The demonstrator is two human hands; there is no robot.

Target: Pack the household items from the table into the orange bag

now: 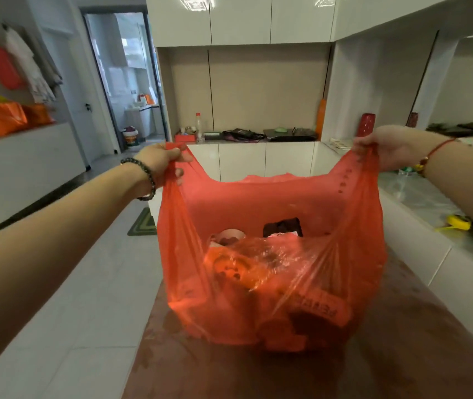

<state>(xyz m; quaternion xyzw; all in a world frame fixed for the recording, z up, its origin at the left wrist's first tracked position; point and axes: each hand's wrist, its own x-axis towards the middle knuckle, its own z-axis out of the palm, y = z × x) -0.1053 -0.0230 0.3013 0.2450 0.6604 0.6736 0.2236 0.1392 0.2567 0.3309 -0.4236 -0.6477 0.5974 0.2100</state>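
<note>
The orange bag (pixel 258 197), thin see-through plastic, stands on the brown table (pixel 402 341) with its mouth pulled wide. My left hand (pixel 159 161) grips the left handle and my right hand (pixel 385 145) grips the right handle, both held up at arm's length. Inside the bag lie several items: a dark folded cloth (pixel 282 227), a pale round item (pixel 229 236), and an orange printed packet (pixel 235 269) under clear wrap. More shapes show through the bag's lower wall, too blurred to name.
A white counter (pixel 419 226) runs along the right with a yellow tape roll (pixel 458 221) on clear plastic. A far counter (pixel 247 141) carries a bottle, boxes and dark items. White tiled floor with a green mat (pixel 142 223) lies to the left.
</note>
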